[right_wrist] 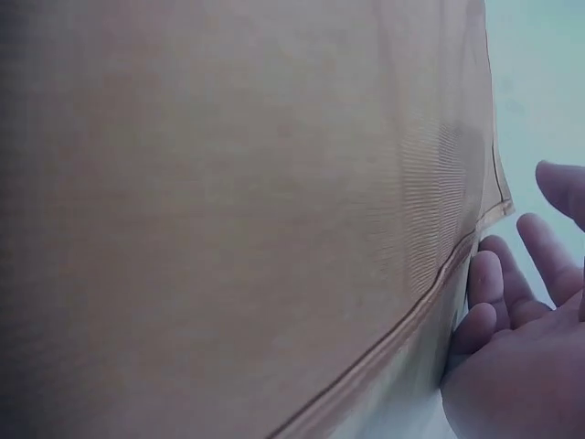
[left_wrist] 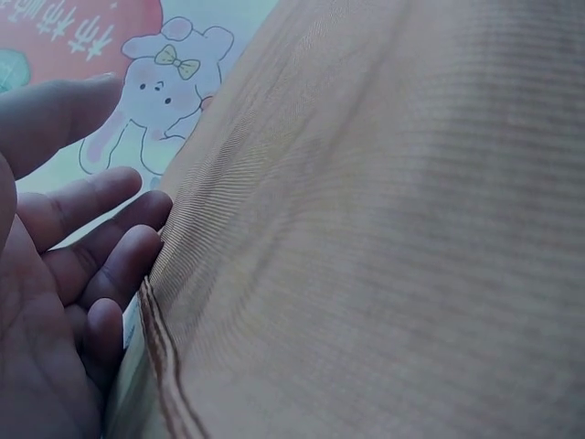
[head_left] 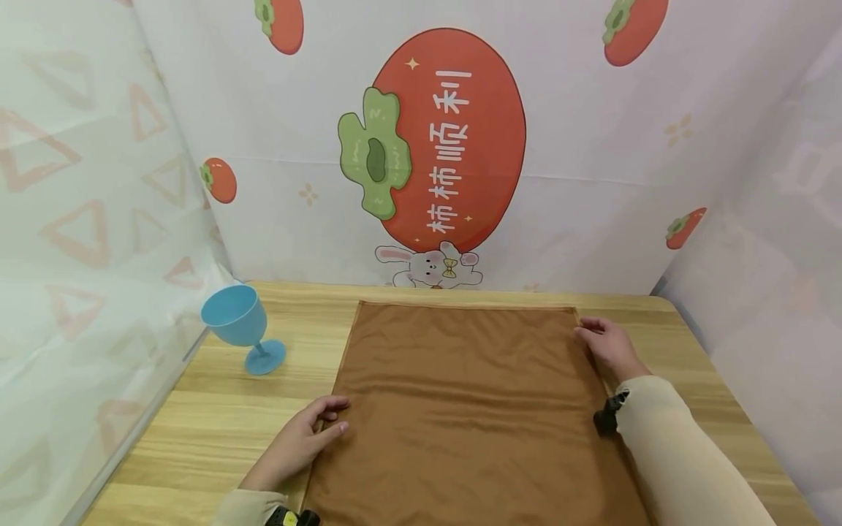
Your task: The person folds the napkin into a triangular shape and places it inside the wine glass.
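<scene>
A brown cloth (head_left: 460, 409) with a stitched hem lies spread over the wooden table, with a few soft creases across its middle. At its left edge is my left hand (head_left: 305, 438), thumb apart from the loosely bent fingers. The left wrist view shows those fingers (left_wrist: 123, 261) right at the hem, with nothing gripped. My right hand (head_left: 612, 347) rests by the right edge, just below the far right corner. Seen from the right wrist, its fingers (right_wrist: 489, 279) are slightly bent beside the hem and the thumb stands away from them.
A blue goblet (head_left: 237, 318) stands on the table's left side, beyond my left hand. Bare wood (head_left: 177, 438) shows left of the cloth. Behind the table hangs a white backdrop (head_left: 572, 241) printed with persimmons and a rabbit; pale patterned sheets hang at both sides.
</scene>
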The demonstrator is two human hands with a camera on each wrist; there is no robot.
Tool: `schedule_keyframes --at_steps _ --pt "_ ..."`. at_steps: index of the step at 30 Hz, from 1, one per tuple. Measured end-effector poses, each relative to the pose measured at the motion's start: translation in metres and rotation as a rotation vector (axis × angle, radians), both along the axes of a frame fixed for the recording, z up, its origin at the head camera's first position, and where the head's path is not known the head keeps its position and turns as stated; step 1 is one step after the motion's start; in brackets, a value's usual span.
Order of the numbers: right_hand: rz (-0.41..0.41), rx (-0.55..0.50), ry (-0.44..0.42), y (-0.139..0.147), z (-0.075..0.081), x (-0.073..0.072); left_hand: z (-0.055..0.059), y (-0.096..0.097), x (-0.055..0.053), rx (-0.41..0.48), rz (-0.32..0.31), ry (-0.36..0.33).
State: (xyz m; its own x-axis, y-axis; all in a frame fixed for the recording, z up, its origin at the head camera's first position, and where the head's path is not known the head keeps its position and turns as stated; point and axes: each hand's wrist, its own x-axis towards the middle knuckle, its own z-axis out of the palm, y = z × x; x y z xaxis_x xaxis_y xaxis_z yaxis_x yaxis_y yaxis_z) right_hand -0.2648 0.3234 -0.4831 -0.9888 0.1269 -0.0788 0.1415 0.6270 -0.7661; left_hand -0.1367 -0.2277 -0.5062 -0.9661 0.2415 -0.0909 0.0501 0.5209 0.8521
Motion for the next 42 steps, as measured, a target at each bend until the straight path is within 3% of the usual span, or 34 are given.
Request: schedule_keyframes --at_steps 7,29,35,42 --pt "0.018 0.02 0.016 -0.001 0.002 -0.008 -0.002 -0.004 -0.002 -0.001 -0.028 0.01" --pt "0.071 0.053 -0.077 -0.005 0.009 -0.02 -0.005 -0.01 -0.004 0.035 -0.052 0.022" --pt "0.044 0.044 -0.038 -0.007 0.007 -0.021 -0.007 -0.01 -0.004 0.039 -0.044 0.021" --pt "-0.053 0.074 0.004 -0.011 0.002 -0.023 -0.009 -0.009 -0.005 0.044 -0.053 0.028"
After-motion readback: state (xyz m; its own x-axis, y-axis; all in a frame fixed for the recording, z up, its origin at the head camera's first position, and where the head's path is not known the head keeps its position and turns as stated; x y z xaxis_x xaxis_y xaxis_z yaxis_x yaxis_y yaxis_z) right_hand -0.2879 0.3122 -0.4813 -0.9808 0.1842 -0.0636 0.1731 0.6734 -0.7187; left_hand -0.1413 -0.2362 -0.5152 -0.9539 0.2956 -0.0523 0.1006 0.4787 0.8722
